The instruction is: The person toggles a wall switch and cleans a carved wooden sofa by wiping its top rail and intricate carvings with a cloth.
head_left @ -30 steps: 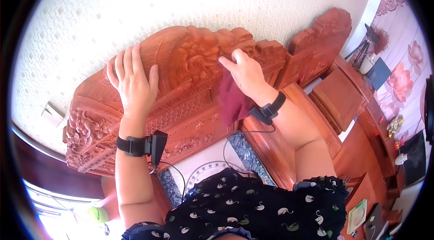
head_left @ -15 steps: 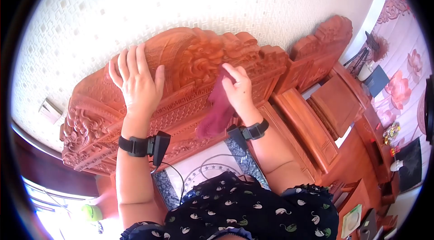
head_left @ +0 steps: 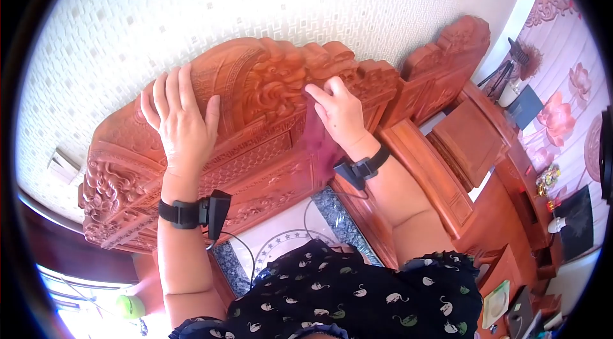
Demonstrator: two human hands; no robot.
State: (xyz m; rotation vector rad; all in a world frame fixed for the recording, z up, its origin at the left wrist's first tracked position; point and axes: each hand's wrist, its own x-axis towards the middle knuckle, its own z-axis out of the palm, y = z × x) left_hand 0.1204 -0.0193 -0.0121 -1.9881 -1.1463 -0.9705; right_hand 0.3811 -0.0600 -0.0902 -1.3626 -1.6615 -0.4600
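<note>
A carved wooden seat back (head_left: 255, 125) in reddish brown stands against the wall in front of me. My left hand (head_left: 182, 115) lies spread on its upper left part, fingertips near the top edge, holding nothing. With bent fingers, my right hand (head_left: 340, 112) grips a dark red cloth (head_left: 321, 141) at the carved relief right of the middle. The cloth hangs down from the fingers over the lower panel and is partly blurred. Black straps with small devices sit on both wrists.
A patterned seat cushion (head_left: 290, 233) lies below the seat back. To the right are a wooden side cabinet (head_left: 434, 173) and a second carved seat back (head_left: 444, 61). Textured wallpaper (head_left: 211, 4) rises behind. A green object (head_left: 130, 306) stands at the lower left.
My right hand has moved slightly up against the carving, and the cloth has swung to the right below it. My left hand stays spread on the wood. The view has shifted a little.
</note>
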